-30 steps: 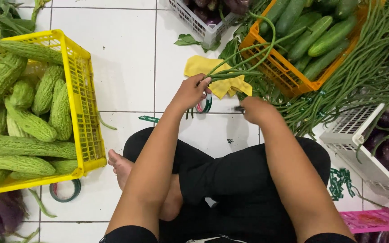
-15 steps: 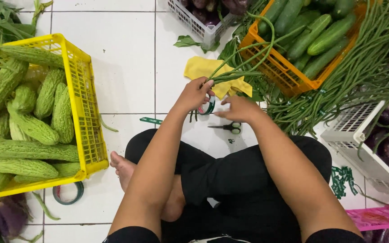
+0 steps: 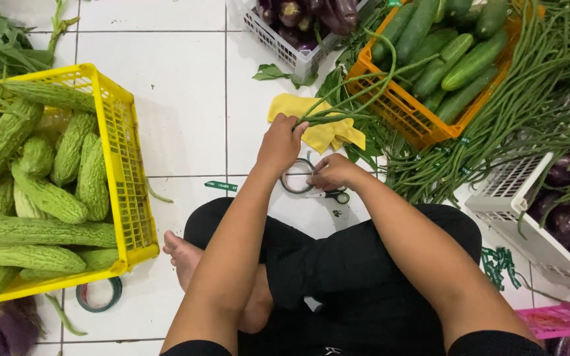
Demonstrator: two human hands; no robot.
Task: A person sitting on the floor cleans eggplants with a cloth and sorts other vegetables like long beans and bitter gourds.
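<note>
A: What takes up the most room on the tiled floor?

B: The yellow crate at the left edge, piled with bitter gourds. After that comes the loose heap of long beans spread toward the right edge, then the orange crate of cucumbers near the top right corner. A white basket with eggplants sits at the right edge, and a second white basket of eggplants stands at the top edge.

A: And the person?

B: Seated cross-legged at the bottom edge in black trousers, one bare foot showing.

A: What are the hands doing?

B: The left hand is closed around a small bunch of long beans, fingers pressed together on the stem ends; the pods curve up toward the orange crate. The bunch lies over a yellow cloth in the middle of the floor. The right hand is just beside it, fingers curled in, pinching at a tape ring; what sits between the fingertips I cannot tell.

A: Anything smaller?

B: Scissors touching the right hand's underside, a green tape roll by the yellow crate's lower corner, and a green tape strip left of the hands.
</note>
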